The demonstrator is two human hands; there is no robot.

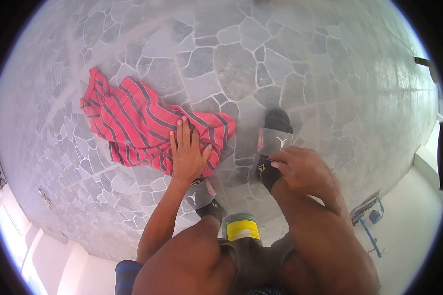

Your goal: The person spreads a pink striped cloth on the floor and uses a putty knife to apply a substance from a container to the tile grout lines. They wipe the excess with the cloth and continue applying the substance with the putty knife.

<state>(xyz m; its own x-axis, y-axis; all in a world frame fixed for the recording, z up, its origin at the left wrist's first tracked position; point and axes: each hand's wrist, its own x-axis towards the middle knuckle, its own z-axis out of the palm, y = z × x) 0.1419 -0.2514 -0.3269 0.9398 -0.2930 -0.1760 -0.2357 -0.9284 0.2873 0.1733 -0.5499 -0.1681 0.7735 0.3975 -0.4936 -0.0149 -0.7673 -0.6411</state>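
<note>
A red shirt with dark stripes [138,120] lies crumpled on the stone-patterned floor [231,69]. My left hand [187,155] rests flat on its lower right part, fingers spread and pointing away from me. Near my right foot is my right hand [300,169], with its thumb and fingers pinched together beside the black sock [267,173]. Something thin and dark seems to stick out from the pinch, too small to make out. The shirt's edge lies close to the sandal on my left foot [194,196].
The right sandal [275,140] stands on the floor beyond my right hand. A green container with a yellow label [242,230] is between my legs. Blue and dark items [371,219] lie by the white wall [403,221] at the right.
</note>
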